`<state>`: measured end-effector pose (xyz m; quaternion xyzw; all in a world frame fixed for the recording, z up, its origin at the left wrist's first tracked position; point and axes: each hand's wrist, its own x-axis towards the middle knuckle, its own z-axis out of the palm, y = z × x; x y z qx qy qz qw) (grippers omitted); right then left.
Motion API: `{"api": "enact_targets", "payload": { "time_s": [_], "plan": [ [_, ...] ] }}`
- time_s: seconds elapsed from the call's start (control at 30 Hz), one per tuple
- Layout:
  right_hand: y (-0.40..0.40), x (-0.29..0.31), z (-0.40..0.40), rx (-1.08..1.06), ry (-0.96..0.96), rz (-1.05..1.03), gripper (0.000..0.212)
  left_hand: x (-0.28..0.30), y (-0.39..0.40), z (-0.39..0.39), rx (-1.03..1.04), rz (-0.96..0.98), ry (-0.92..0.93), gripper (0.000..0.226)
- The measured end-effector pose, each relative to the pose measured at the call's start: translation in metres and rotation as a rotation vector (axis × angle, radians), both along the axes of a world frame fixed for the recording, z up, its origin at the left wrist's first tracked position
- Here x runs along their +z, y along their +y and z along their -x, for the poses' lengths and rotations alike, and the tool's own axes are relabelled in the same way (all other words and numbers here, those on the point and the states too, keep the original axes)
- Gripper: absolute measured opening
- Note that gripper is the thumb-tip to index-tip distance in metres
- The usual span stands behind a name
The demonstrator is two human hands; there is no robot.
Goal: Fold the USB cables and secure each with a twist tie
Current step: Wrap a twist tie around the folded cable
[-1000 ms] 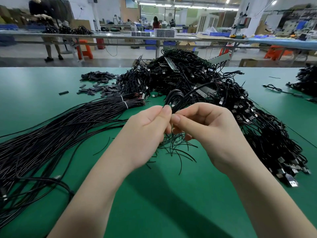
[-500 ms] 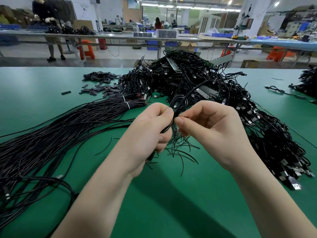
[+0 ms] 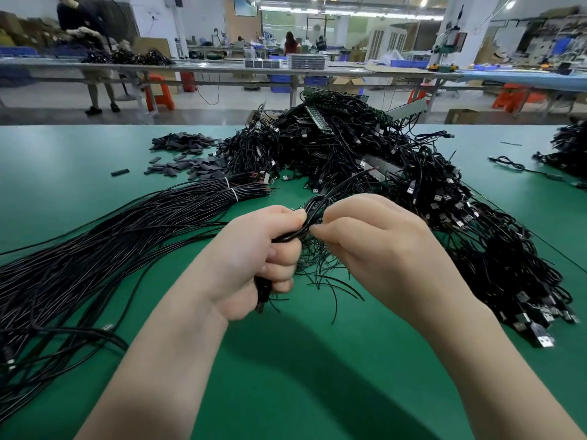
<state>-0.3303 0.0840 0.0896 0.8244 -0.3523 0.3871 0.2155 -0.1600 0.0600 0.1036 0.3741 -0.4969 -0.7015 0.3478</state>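
Observation:
My left hand (image 3: pixel 254 252) grips a folded black USB cable (image 3: pixel 314 208) in its fist; the cable's end sticks out below the palm. My right hand (image 3: pixel 374 246) pinches the same cable just to the right, thumb and forefinger closed on it. The cable's loose end rises up and to the right toward the big heap. A loose pile of thin black twist ties (image 3: pixel 320 268) lies on the green table (image 3: pixel 286 376) directly under both hands. I cannot tell whether a tie is around the cable.
Long straight black cables (image 3: pixel 95 249), banded with white ties, fan out on the left. A large heap of USB cables (image 3: pixel 365 154) fills the middle and right. Small dark sleeves (image 3: pixel 181 147) lie at the back left. Another cable pile (image 3: pixel 568 150) sits far right.
My left hand has closed into a fist around the folded cable and dropped slightly. The cable's loop is now drawn tighter between both hands.

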Motion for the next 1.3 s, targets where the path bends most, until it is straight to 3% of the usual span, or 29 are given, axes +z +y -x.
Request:
{"api": "enact_targets", "payload": {
  "time_s": [0.27, 0.4, 0.47, 0.53, 0.6, 0.7, 0.9, 1.1, 1.2, 1.3],
  "plan": [
    [0.003, 0.0, 0.0, -0.01, -0.046, -0.02, 0.018, 0.004, 0.002, -0.003, -0.024, -0.015, 0.083, 0.04],
    [0.004, 0.005, -0.002, 0.09, -0.233, -0.052, 0.024, 0.008, 0.008, -0.002, -0.017, 0.136, 0.087, 0.029],
    [0.006, 0.009, -0.004, 0.185, -0.465, -0.183, 0.019, 0.01, 0.011, -0.002, -0.003, 0.232, 0.12, 0.025],
    [0.01, 0.011, -0.008, 0.255, -0.787, -0.41, 0.018, 0.011, 0.012, -0.002, 0.029, 0.302, 0.146, 0.025],
    [0.011, 0.013, -0.011, 0.266, -0.985, -0.633, 0.008, 0.01, 0.013, -0.001, 0.079, 0.368, 0.151, 0.027],
    [0.012, 0.012, -0.014, 0.313, -1.053, -0.929, 0.017, 0.008, 0.012, 0.001, 0.132, 0.466, 0.119, 0.02],
    [0.013, 0.016, -0.01, 0.441, -1.129, -1.105, 0.014, 0.007, 0.01, -0.002, 0.057, 0.518, 0.094, 0.019],
    [0.012, 0.016, -0.004, 0.36, -1.104, -1.048, 0.01, 0.005, 0.009, 0.001, 0.105, 0.635, -0.051, 0.017],
    [0.013, 0.015, -0.007, 0.31, -1.086, -0.93, 0.014, 0.004, 0.01, 0.001, 0.137, 0.696, -0.126, 0.014],
    [0.014, 0.015, -0.012, 0.266, -1.027, -0.776, 0.004, 0.003, 0.012, 0.004, 0.186, 0.729, -0.146, 0.015]
  ]
}}
